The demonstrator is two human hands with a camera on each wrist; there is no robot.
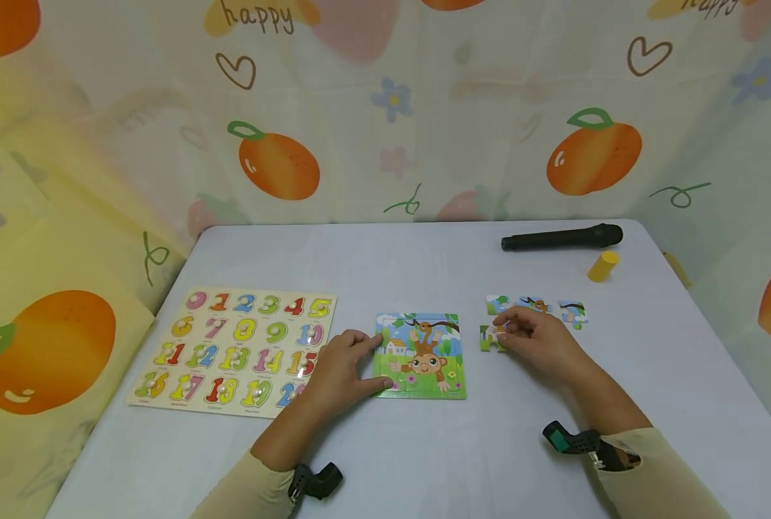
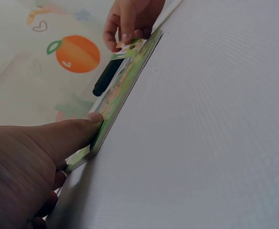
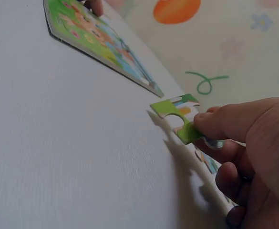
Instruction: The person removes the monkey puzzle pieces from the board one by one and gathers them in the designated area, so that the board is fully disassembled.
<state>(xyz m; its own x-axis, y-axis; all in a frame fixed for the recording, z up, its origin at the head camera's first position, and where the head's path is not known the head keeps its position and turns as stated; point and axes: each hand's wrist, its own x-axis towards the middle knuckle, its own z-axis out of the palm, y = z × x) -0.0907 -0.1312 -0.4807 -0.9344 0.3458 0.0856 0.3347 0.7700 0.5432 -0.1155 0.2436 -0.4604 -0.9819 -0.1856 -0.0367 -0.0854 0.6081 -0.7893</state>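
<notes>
A square monkey jigsaw puzzle lies on the white table in the head view. My left hand rests at its left side, thumb laid over the lower left edge and index fingertip at the upper left edge. To the right of the puzzle, my right hand pinches a loose puzzle piece between thumb and fingers. This piece is mostly green with a rounded notch, and the right wrist view shows its shadow on the tabletop below. Other loose puzzle pieces lie just beyond the right hand.
A number puzzle board with knobbed numerals lies at the left, partly behind my left forearm. Toward the back right are a black microphone-shaped handle and a yellow cylinder. A printed curtain hangs behind the table.
</notes>
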